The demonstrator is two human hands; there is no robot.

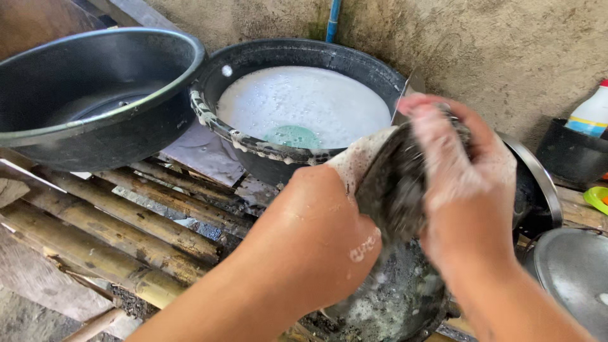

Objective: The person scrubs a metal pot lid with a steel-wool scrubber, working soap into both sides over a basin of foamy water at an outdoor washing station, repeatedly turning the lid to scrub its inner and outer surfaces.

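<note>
Here the blackened pot [396, 190] is showing only in part, its lower body lying blurred behind both wrists. The left hand [316, 234] is gripping its rim from seven o'clock, fingers hidden. The right hand [465, 183], soapy and curled, is pressing a dark scrubber [459, 130], barely visible, against it. A soapy-water basin [297, 107] is standing at eleven o'clock.

Blackened, soot-caked cooking pan [405, 297], held tilted on edge above the bamboo slats, suds streaked over its dark surface. Gripped low by the soapy left hand [316, 240]. Dark, frayed scouring pad [396, 183] pressed against the upper part of the pan, wet and foamy, clutched under the lathered right hand [465, 183]. Pan's far rim hidden behind the hands.
</note>
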